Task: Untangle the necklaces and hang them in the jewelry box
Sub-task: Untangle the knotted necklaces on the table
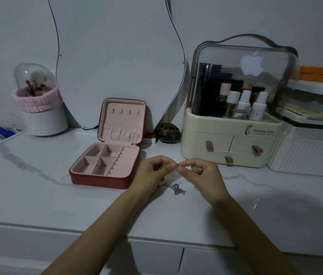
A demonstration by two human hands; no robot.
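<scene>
Both hands are lifted a little above the white marble table [37,195]. The left hand [152,173] and the right hand [200,175] pinch a thin chain between their fingertips, which nearly touch. A rose-gold pendant [196,171] lies inside the curled right fingers. A silver necklace [177,188] lies in a small heap on the table below the hands; it seems to be joined to the held chain, but the view is too dark to be sure. The red jewelry box [105,175] stands open just left of the hands.

Bare marble tabletop [37,195] left of jewelry box [105,167]; cosmetics organizer [232,147] crowds right.
</scene>
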